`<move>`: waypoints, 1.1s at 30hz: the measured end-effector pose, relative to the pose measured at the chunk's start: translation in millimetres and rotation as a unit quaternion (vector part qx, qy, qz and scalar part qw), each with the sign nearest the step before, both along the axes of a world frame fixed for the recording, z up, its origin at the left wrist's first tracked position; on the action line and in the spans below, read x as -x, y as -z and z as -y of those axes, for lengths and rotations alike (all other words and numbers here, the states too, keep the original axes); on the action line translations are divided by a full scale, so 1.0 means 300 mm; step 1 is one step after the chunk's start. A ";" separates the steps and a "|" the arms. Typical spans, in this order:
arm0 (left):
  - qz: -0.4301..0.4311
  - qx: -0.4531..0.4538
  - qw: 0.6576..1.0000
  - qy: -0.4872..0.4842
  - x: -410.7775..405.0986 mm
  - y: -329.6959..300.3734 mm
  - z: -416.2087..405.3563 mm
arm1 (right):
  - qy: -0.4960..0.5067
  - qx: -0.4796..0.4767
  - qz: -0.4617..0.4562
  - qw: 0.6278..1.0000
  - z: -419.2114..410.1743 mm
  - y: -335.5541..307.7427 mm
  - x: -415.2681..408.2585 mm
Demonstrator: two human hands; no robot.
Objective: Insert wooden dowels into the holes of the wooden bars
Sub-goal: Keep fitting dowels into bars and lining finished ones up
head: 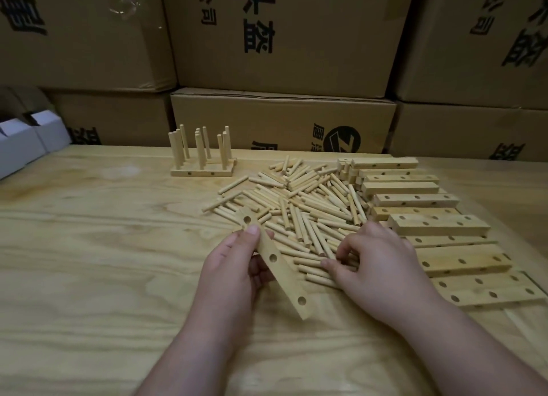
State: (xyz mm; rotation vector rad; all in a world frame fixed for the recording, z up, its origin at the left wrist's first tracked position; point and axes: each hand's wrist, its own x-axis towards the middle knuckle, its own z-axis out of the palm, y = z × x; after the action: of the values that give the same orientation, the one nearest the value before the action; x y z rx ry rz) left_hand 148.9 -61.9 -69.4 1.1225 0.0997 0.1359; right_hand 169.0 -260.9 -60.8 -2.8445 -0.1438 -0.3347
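My left hand [234, 265] grips a wooden bar [278, 266] with three holes facing up, held slanted just above the table. To its right lies a loose pile of wooden dowels [299, 205]. My right hand [382, 265] rests on the near edge of that pile, fingers curled among the dowels; whether it pinches one is hidden. A stack of empty drilled bars [439, 226] runs along the right side. At the back stand finished bars with upright dowels [203, 158].
The wooden table [89, 247] is backed by a wall of stacked cardboard boxes [281, 119]. Small white boxes [26, 143] sit at the far left edge. The bar stack reaches the table's right edge.
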 end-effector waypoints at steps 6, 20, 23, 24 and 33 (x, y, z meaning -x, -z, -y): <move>-0.013 0.043 0.999 -0.003 0.003 0.000 -0.008 | 0.035 -0.084 0.065 0.994 -0.005 -0.006 0.004; -0.019 0.118 0.948 0.294 0.067 -0.053 0.017 | -0.117 -0.687 -0.236 0.677 -0.188 -0.079 0.113; -0.033 0.090 0.945 0.312 0.069 -0.051 0.023 | -0.094 -0.715 -0.244 0.648 -0.180 -0.077 0.100; -0.036 0.083 0.946 0.310 0.067 -0.049 0.027 | -0.091 -0.725 -0.247 0.637 -0.176 -0.077 0.096; -0.063 0.138 0.964 0.216 0.037 -0.035 0.022 | -0.041 -0.568 -0.105 0.815 -0.091 -0.144 0.070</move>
State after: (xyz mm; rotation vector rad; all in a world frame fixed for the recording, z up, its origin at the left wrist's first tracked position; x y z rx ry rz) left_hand 137.7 -68.4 -58.9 0.8504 -0.0157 -0.3317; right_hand 147.9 -233.6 -17.7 -1.6475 -0.0027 -0.0302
